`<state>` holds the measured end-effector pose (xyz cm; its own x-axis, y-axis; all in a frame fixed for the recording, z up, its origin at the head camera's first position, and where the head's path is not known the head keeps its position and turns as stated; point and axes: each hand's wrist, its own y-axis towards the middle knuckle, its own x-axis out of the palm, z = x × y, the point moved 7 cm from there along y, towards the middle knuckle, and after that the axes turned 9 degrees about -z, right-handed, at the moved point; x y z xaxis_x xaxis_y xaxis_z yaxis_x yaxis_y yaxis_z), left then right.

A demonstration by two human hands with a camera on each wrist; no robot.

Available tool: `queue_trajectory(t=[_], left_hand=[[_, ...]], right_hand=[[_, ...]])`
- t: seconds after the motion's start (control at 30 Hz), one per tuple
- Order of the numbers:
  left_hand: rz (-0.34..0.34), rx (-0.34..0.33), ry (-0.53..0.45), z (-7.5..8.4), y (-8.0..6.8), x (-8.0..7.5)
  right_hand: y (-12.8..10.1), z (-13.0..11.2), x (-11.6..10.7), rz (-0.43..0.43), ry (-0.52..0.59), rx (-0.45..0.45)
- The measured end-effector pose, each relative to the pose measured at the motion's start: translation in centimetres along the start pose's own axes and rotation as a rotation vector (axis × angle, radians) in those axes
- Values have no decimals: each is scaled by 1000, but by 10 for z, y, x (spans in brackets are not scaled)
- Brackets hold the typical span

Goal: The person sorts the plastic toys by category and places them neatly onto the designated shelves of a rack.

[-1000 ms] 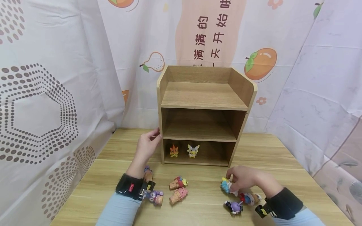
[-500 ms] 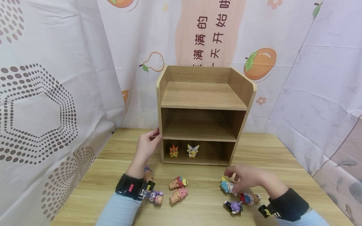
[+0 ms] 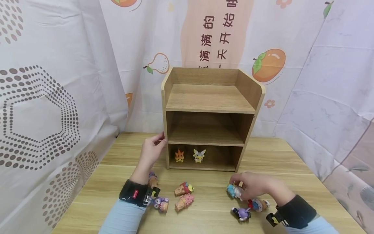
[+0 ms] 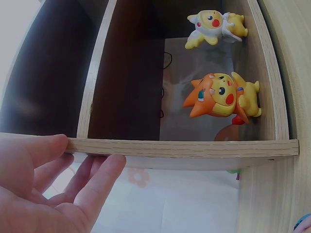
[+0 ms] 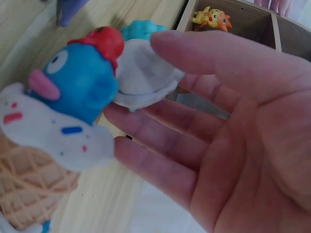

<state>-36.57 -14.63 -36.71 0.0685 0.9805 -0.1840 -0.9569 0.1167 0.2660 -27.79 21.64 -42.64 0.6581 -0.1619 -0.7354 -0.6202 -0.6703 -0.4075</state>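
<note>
A three-tier wooden shelf unit (image 3: 249, 89) stands at the back of the table. My left hand (image 3: 160, 140) rests against its left side wall (image 4: 184, 148), with straight fingers (image 4: 99, 182) on the outside and nothing held. An orange figure (image 4: 221, 95) and a yellow-white figure (image 4: 214, 24) stand in the bottom compartment. Low over the table, right of the shelf, my right hand (image 3: 238, 185) pinches a small blue-and-white figure (image 3: 233, 191). Its thumb (image 5: 204, 53) lies over the figure (image 5: 143, 73) and its fingers sit underneath.
A blue, red-capped cone figure (image 3: 258, 204) and a purple figure (image 3: 241, 214) lie by my right wrist. Two cone figures (image 3: 184, 189) (image 3: 184, 202) lie mid-table. A purple cone figure (image 3: 160, 204) and another small one (image 3: 152, 178) lie by my left wrist. Patterned curtains close in all around.
My right hand has closed its thumb and fingers on the blue-and-white figure and shifted it slightly left and toward the shelf. The left hand has stayed on the shelf's side.
</note>
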Motion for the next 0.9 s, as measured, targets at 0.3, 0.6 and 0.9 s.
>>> queue_trajectory(t=[0.3, 0.6, 0.9], left_hand=[[5, 3, -8, 2, 0, 0], [5, -5, -11, 2, 0, -1], [4, -15, -14, -1, 0, -1]], right_hand=[[1, 3, -7, 45, -42, -15], [7, 4, -16, 128, -86, -18], [14, 2, -19, 164, 40, -25]])
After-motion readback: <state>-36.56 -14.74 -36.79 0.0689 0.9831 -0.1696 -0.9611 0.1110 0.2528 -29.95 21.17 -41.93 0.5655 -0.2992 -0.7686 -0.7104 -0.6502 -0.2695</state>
